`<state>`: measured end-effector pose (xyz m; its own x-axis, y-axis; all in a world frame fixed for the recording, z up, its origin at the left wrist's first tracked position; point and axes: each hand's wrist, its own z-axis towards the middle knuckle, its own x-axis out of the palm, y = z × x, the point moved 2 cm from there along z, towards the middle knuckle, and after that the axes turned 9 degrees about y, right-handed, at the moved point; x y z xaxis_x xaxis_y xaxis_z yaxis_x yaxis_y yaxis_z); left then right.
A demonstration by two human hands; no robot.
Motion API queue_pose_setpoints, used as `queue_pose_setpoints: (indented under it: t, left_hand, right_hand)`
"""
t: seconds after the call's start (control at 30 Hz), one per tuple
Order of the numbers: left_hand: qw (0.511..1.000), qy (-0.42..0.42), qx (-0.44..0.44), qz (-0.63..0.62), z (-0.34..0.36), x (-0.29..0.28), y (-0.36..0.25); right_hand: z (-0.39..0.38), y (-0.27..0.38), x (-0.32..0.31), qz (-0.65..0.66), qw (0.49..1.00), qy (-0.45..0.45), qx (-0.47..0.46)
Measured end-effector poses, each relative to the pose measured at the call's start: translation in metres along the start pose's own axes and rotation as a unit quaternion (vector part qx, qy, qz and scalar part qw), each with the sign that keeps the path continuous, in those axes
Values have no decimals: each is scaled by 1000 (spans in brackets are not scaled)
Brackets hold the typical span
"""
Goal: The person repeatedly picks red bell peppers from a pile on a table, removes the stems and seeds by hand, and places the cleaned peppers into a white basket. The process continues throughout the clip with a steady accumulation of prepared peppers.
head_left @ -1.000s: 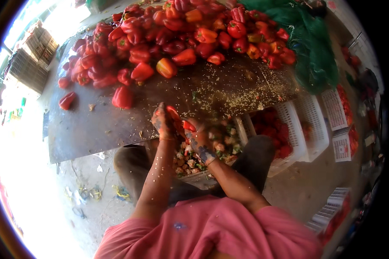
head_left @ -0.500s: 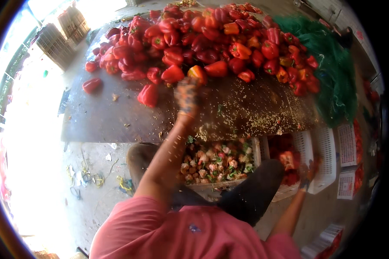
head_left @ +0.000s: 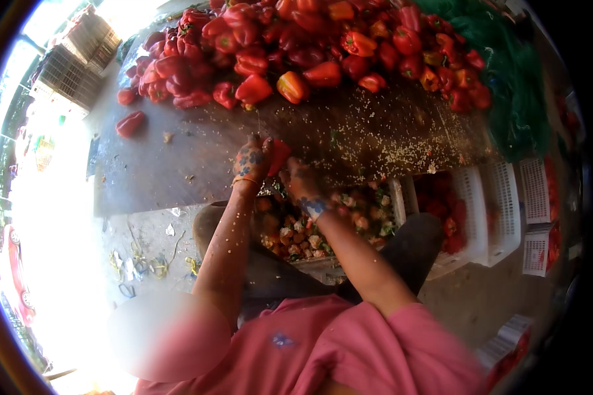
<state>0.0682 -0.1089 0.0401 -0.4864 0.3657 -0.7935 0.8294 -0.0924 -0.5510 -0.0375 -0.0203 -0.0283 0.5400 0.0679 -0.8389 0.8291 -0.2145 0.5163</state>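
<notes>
My left hand [head_left: 252, 161], in a patterned glove, is closed around a red bell pepper [head_left: 279, 156] above the table's near edge. My right hand [head_left: 301, 184], gloved alike, is at the pepper's lower right with its fingers curled in; whether they grip a small tool is hidden. Beyond the hands a big heap of red bell peppers [head_left: 250, 62] covers the far part of the brown table [head_left: 197, 161], with an orange-and-red pepper [head_left: 292, 87] at its front edge. Under my forearms, a crate of cut-out pepper cores [head_left: 310, 240] stands between my knees.
Pale seeds [head_left: 402, 141] litter the table's right half. Green netting [head_left: 514, 85] lies at the far right. A crate of red peppers [head_left: 445, 204] and white plastic crates [head_left: 504, 217] stand beyond my right knee. Scraps and strings [head_left: 138, 263] lie on the floor at left.
My left hand has come back from the heap and now has a red bell pepper. My right hand has moved from the crates at right to beside that pepper.
</notes>
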Motion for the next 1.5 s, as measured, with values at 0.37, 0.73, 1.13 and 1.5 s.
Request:
queue_pose_setpoints:
  t: [0.37,0.73,1.13,1.5]
  left_hand:
    - [963,-152,162,152,45,33,-13]
    - [959,-134,71,239,98,27,-15]
    - [992,-85,42,80,84,12,-17]
    - [845,-6,206,-493,-38,78,-50]
  right_hand:
    - [86,-86,50,56,962,-124,-236]
    - [61,-6,38,165,957,-237,21]
    - [-23,-43,2,286,938,-189,-48]
    - [-72,-5,-65,709,688,-141,-64]
